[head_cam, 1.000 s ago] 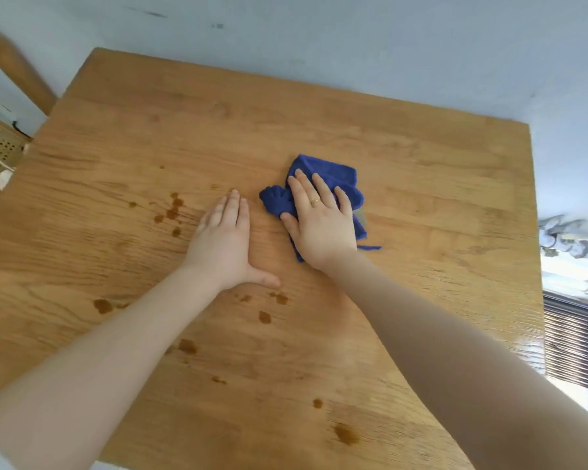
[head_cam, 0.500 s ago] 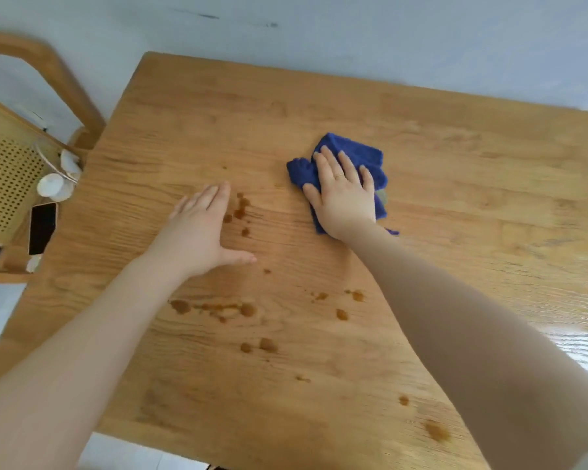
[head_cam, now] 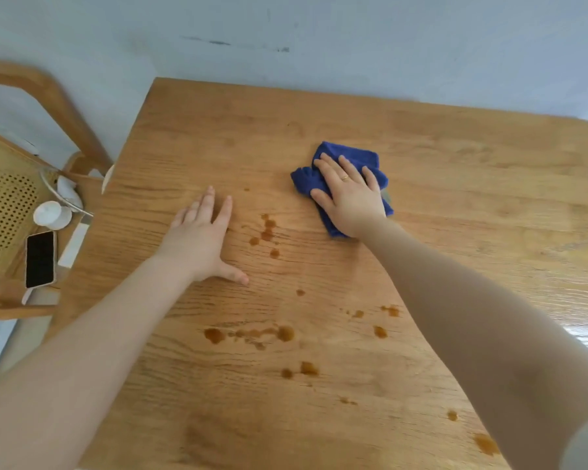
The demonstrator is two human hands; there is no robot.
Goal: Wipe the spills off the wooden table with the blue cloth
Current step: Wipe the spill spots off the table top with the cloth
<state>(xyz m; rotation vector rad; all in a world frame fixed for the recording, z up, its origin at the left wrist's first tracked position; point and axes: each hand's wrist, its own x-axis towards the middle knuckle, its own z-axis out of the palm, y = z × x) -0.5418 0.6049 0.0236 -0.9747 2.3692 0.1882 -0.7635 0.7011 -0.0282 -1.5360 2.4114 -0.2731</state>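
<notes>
A crumpled blue cloth (head_cam: 355, 157) lies on the wooden table (head_cam: 455, 184), right of its middle. My right hand (head_cam: 348, 195) presses flat on the cloth, fingers spread, and covers most of it. My left hand (head_cam: 202, 239) rests palm down on the bare wood to the left, holding nothing. Brown spills dot the table: a small cluster (head_cam: 267, 232) between my hands, a smeared streak (head_cam: 252, 334) nearer to me, and several drops (head_cam: 381, 330) toward the front right.
A wooden chair (head_cam: 48, 96) with a cane seat stands off the table's left edge. On it lie a phone (head_cam: 40, 259) and small white items (head_cam: 51, 215). A pale wall runs behind the table's far edge.
The view has swung left, bringing the chair into sight. My left hand slid left, away from the cloth, uncovering the spill cluster. My right hand stays pressed on the cloth.
</notes>
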